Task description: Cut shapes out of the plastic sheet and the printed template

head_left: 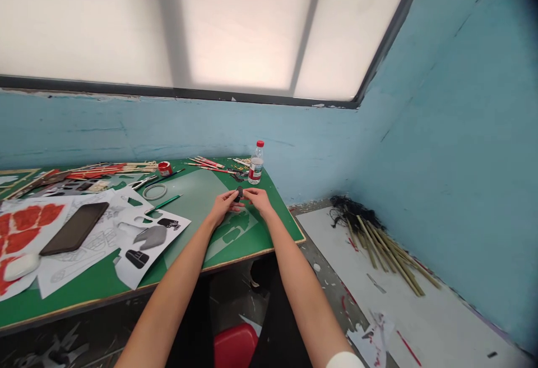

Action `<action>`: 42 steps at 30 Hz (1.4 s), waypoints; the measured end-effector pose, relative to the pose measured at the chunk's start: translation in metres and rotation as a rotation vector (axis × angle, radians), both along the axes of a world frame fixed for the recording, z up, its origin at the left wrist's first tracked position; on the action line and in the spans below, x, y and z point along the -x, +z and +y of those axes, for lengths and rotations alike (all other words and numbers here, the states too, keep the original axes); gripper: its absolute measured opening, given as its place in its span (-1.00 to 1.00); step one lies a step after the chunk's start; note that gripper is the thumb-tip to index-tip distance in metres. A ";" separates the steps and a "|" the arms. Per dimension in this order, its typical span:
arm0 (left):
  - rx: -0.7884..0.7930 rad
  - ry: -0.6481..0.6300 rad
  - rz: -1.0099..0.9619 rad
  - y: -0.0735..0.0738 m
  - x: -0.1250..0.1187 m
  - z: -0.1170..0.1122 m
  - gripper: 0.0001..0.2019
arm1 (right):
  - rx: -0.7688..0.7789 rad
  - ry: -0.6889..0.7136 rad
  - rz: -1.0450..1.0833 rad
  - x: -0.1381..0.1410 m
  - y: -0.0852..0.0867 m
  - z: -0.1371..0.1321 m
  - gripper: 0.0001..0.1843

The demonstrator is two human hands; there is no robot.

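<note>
Both my hands meet above the right end of the green table (273, 231). A small black piece with light stripes (239, 193) is pinched in the fingers of my left hand (225, 206). On its other side, the fingertips of my right hand (258, 200) are closed at the edge of the same piece; whether they grip it is hard to make out. Under the hands lies a translucent sheet with cut-out shapes (235, 231). Just behind them stands a clear bottle with a red cap (255, 163).
Left of my hands are a cut printed sheet (147, 242), a green pencil (163, 204), a tape roll (154, 191), scissors (143, 182), a red paint jar (165, 168) and a dark phone (75, 228). Bamboo sticks (386, 245) lie on the floor at right. A red stool (236, 345) is below.
</note>
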State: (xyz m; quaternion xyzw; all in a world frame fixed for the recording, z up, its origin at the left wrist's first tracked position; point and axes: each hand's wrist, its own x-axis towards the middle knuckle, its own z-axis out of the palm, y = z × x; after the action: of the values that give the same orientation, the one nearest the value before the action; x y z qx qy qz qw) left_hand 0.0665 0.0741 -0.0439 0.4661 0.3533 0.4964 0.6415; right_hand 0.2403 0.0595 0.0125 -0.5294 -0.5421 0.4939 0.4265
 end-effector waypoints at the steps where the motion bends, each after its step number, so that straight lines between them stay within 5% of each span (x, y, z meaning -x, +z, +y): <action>1: -0.002 -0.009 0.006 0.001 0.000 -0.001 -0.64 | 0.000 0.002 0.006 0.000 0.001 0.000 -0.62; 16: -0.038 -0.083 0.045 0.006 -0.003 -0.001 -0.63 | -0.009 0.012 0.004 -0.001 -0.001 0.002 -0.62; 26: -0.031 -0.088 0.059 0.004 0.003 -0.001 -0.65 | -0.056 -0.135 0.018 -0.006 0.000 0.009 -0.60; 42: -0.039 -0.046 0.100 -0.002 0.004 0.000 -0.67 | -0.083 -0.173 0.030 -0.006 0.003 0.009 -0.62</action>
State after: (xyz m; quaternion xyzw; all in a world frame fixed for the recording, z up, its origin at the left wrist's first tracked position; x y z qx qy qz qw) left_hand 0.0625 0.0746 -0.0458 0.5109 0.3641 0.4645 0.6250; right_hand 0.2463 0.0687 0.0158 -0.5485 -0.5078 0.4402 0.4974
